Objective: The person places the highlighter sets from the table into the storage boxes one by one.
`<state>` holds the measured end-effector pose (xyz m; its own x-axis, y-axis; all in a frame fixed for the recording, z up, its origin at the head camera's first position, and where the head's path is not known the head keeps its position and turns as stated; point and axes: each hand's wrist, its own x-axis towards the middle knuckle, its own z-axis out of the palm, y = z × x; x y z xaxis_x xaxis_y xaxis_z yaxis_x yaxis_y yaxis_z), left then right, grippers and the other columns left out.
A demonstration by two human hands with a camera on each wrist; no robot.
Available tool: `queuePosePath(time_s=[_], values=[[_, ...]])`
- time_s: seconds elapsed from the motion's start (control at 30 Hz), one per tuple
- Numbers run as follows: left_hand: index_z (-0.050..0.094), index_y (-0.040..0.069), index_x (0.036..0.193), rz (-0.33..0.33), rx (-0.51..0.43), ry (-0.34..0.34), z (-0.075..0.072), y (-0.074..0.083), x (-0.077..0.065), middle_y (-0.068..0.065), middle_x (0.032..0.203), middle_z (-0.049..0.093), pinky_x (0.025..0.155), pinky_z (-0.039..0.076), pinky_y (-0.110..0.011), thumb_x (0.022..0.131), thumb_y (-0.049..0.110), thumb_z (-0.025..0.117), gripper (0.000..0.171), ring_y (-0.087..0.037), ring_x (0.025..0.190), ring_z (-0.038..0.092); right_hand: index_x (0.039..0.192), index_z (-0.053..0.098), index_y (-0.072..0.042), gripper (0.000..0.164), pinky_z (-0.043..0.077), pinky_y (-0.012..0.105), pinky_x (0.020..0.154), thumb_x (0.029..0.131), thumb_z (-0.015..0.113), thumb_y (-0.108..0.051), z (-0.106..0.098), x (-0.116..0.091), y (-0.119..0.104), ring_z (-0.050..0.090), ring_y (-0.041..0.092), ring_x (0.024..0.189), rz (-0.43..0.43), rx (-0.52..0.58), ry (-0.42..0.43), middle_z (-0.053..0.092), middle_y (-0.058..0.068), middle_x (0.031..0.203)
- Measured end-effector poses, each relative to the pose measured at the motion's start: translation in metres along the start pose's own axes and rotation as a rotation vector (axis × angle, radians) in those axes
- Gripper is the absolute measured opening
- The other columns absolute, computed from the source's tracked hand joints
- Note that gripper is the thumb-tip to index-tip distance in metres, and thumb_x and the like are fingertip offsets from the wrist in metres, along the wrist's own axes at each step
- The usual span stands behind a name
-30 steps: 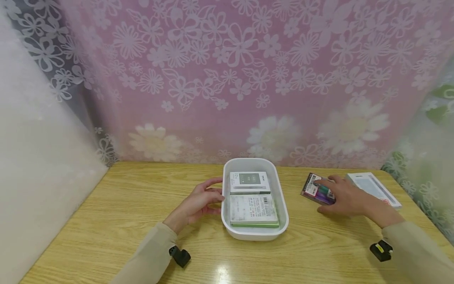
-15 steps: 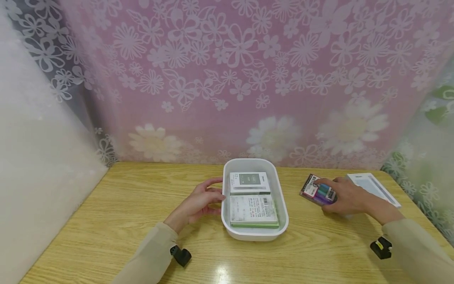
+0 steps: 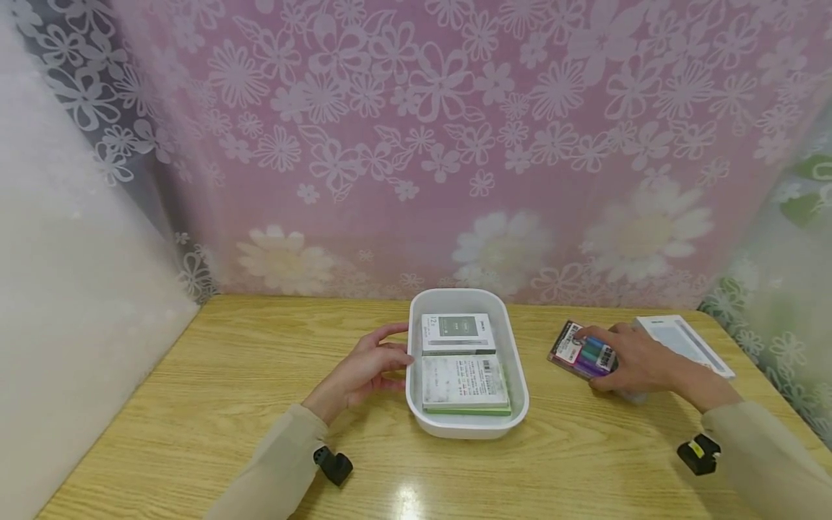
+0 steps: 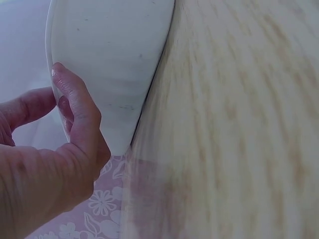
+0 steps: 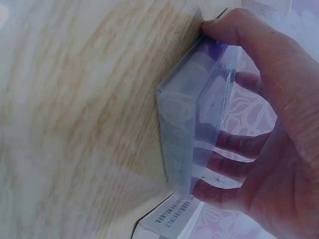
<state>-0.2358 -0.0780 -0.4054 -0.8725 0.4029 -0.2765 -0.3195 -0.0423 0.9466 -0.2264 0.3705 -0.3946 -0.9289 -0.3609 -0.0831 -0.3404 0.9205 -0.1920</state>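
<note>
A white plastic tub (image 3: 466, 435) stands mid-table, holding a white box with a green label (image 3: 458, 334) behind a small pale printed booklet (image 3: 463, 381). My left hand (image 3: 365, 370) is at its left wall; in the left wrist view, thumb and fingertips pinch the rim. Farther right lies a clear plastic case of coloured pens (image 3: 583, 351), with purple, green and blue inside and a printed label. My right hand (image 3: 640, 359) spans the case, thumb on the near edge, fingers over the far side. The right wrist view shows the case (image 5: 179, 114) tilted against the tabletop's grain.
A flat white and pale-blue box (image 3: 689, 343) lies at the right rear, partly behind my right hand. The wooden table (image 3: 260, 347) backs onto a pink floral curtain (image 3: 403, 159). Pale sheeting (image 3: 84, 289) hangs at the left side.
My right hand has shifted slightly right and closed its thumb in on the pen case, which has turned and moved a little toward me. The left hand and tub stay put.
</note>
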Motion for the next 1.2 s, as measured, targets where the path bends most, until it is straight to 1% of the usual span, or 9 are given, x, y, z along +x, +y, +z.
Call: queuePosePath(time_s=[0.23,0.4,0.53,0.63,0.73,1.0,1.13,1.2], values=[[0.037,0.013,0.156,-0.008,-0.008,-0.013,-0.003,0.001,0.001,-0.022,0.140,0.059,0.071,0.060,-0.031,0.095,0.002,0.060,0.066,-0.017,0.100,0.068,0.144,0.050,-0.018,0.085,0.051,0.047,0.069,0.074,0.085,-0.053,0.000,0.000,-0.001,0.054,0.032,0.094,0.011,-0.007,0.014,0.056,0.031,0.123],[0.037,0.014,0.157,-0.013,0.000,-0.025,-0.003,0.003,0.001,-0.020,0.136,0.059,0.074,0.060,-0.032,0.098,0.003,0.059,0.064,-0.018,0.101,0.067,0.144,0.051,-0.020,0.086,0.051,0.049,0.068,0.073,0.085,-0.055,0.000,-0.001,-0.002,0.054,0.034,0.095,0.008,-0.029,0.037,0.055,0.032,0.127],[0.037,0.014,0.157,-0.015,0.002,-0.029,-0.003,0.003,0.001,-0.020,0.135,0.059,0.073,0.060,-0.031,0.098,0.002,0.059,0.064,-0.018,0.101,0.068,0.142,0.053,-0.024,0.085,0.053,0.051,0.070,0.072,0.084,-0.059,0.000,-0.002,-0.007,0.055,0.035,0.098,0.009,-0.052,0.064,0.055,0.030,0.131],[0.036,0.014,0.157,-0.017,-0.003,-0.032,-0.003,0.002,0.001,-0.020,0.135,0.059,0.073,0.060,-0.031,0.097,0.002,0.059,0.065,-0.017,0.100,0.068,0.143,0.052,-0.024,0.086,0.053,0.053,0.070,0.072,0.084,-0.059,-0.002,-0.002,-0.010,0.056,0.036,0.099,0.010,-0.070,0.082,0.054,0.029,0.131],[0.037,0.014,0.156,-0.018,-0.010,-0.030,-0.004,0.001,0.001,-0.019,0.134,0.059,0.072,0.060,-0.031,0.097,0.002,0.060,0.065,-0.017,0.100,0.068,0.143,0.052,-0.023,0.086,0.054,0.054,0.069,0.072,0.084,-0.058,-0.003,-0.002,-0.014,0.057,0.038,0.100,-0.007,-0.082,0.110,0.054,0.028,0.131],[0.037,0.014,0.156,-0.018,-0.015,-0.030,-0.004,0.001,0.000,-0.019,0.133,0.060,0.072,0.061,-0.031,0.097,0.002,0.060,0.065,-0.018,0.100,0.068,0.141,0.056,-0.024,0.079,0.053,0.056,0.077,0.073,0.086,-0.051,-0.012,-0.003,-0.028,0.058,0.043,0.107,-0.070,-0.097,0.189,0.056,0.023,0.131],[0.036,0.014,0.157,-0.020,-0.010,-0.032,-0.004,0.001,0.000,-0.020,0.135,0.060,0.072,0.061,-0.031,0.097,0.002,0.059,0.065,-0.017,0.101,0.069,0.140,0.058,-0.024,0.079,0.053,0.053,0.077,0.071,0.088,-0.050,-0.015,-0.004,-0.036,0.058,0.039,0.106,-0.114,-0.094,0.234,0.056,0.020,0.130],[0.036,0.014,0.157,-0.020,-0.006,-0.032,-0.004,0.002,-0.001,-0.021,0.136,0.059,0.072,0.061,-0.031,0.097,0.002,0.059,0.065,-0.018,0.101,0.069,0.140,0.058,-0.024,0.079,0.052,0.051,0.077,0.071,0.089,-0.048,-0.016,-0.004,-0.039,0.058,0.035,0.103,-0.137,-0.096,0.260,0.056,0.017,0.128]])
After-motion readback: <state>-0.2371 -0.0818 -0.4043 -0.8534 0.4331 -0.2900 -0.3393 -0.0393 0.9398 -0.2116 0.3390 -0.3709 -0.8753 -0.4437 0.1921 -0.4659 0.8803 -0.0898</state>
